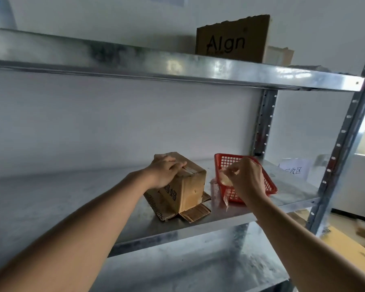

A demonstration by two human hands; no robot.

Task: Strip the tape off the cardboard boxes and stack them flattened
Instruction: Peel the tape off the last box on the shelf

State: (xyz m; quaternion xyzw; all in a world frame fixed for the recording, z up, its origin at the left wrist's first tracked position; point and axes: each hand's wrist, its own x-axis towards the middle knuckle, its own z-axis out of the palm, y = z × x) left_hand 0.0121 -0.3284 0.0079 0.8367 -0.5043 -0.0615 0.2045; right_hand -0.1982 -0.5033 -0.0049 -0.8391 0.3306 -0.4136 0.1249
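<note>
On the middle metal shelf (pixel 72 197) the small cardboard box (pixel 188 186) stood with its bottom flaps splayed flat beneath it, its long axis running from the near right toward the back left. The left hand (pixel 164 171) curled over its top edge, gripping it. The right hand (pixel 247 178) pinched a crumpled wad of tape (pixel 224 178) over the red basket (pixel 268 184) just beside the box.

Left hand (pixel 163 171) grips box (pixel 188 186); right hand (pixel 246 178) pinches tape (pixel 224 175).
</note>
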